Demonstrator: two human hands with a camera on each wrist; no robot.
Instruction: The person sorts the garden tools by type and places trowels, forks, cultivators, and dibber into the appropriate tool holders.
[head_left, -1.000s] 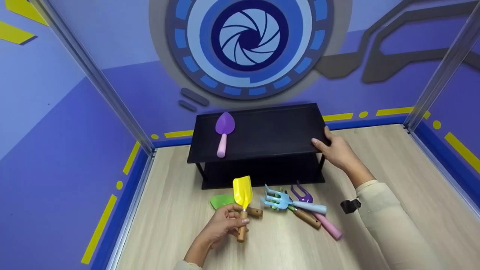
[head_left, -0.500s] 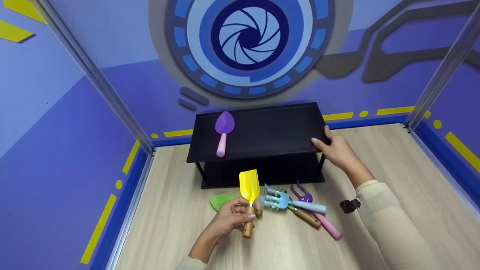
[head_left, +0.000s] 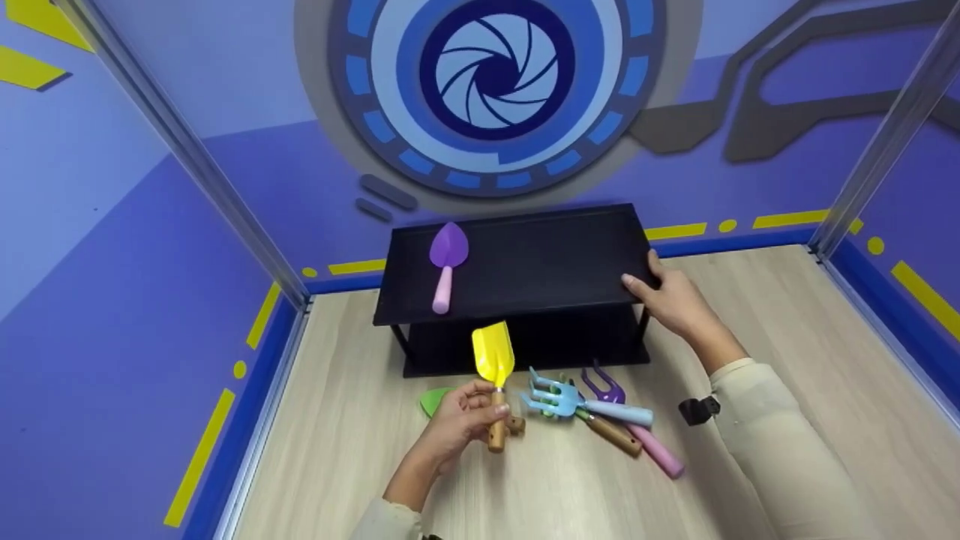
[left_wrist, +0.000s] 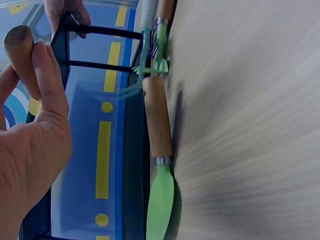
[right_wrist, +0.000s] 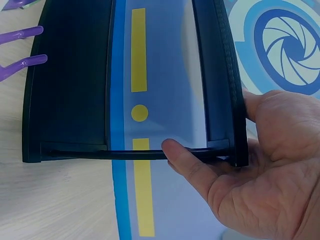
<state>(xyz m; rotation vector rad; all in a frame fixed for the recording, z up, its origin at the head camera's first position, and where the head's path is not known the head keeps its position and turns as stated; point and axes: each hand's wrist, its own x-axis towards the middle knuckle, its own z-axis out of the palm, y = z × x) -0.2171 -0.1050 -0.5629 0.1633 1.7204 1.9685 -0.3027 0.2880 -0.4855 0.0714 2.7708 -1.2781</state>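
Yellow shovel [head_left: 493, 354], pinched by left hand [head_left: 459, 420], could, if underlifted, be bumped on rack [head_left: 551, 259] gripped by right hand [head_left: 676, 304].

A yellow shovel [head_left: 494, 369] with a wooden handle [head_left: 496, 436] is held above the desk [head_left: 585, 495], blade [head_left: 493, 349] pointed far; a black two-tier rack [head_left: 547, 262] is gripped at its right end.

Yellow scoop [head_left: 493, 352]: glossy blade, smooth wooden handle, metal collar. Green trowel [left_wrist: 160, 200], by rack's front edge: smooth blade, wooden handle, shiny metal collar. Purple trowel [head_left: 450, 247], near rack's left edge: smooth blade. Rack [head_left: 555, 259]: dark, mostly matt. Worktop [head_left: 337, 420]: pale wood grain; metal post [head_left: 184, 146] at rear-left corner. Sleeve [head_left: 780, 442]: matt cloth.
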